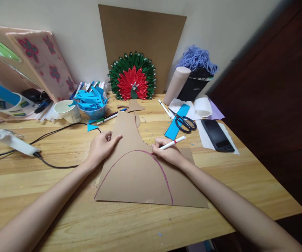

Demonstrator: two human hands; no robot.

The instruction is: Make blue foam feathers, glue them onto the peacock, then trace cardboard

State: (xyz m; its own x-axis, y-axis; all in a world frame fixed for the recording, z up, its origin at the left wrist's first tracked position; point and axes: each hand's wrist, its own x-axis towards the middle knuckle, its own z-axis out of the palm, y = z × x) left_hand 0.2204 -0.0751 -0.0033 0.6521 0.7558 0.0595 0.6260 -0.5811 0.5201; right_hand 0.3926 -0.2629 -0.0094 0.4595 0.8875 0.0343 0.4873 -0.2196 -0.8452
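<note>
A piece of brown cardboard (137,178) lies flat on the wooden table, its far side cut in a curve. On it a purple arch line runs from the near left corner up and round to the near edge. My right hand (166,152) grips a white marker pen (172,142) with a red band, its tip end hidden by the fingers close to the arch's upper right. Along the cardboard's left edge rests my left hand (103,143), thumb stretched onto the sheet and the other fingers curled at the edge.
Black-handled scissors (185,124) lie on a blue strip (175,122), with a phone (217,135) to their right. At left is a white glue gun (12,141) with its cord. A paper cup (67,111), a tub of blue pieces (90,101) and a red-green peacock ornament (132,78) stand behind.
</note>
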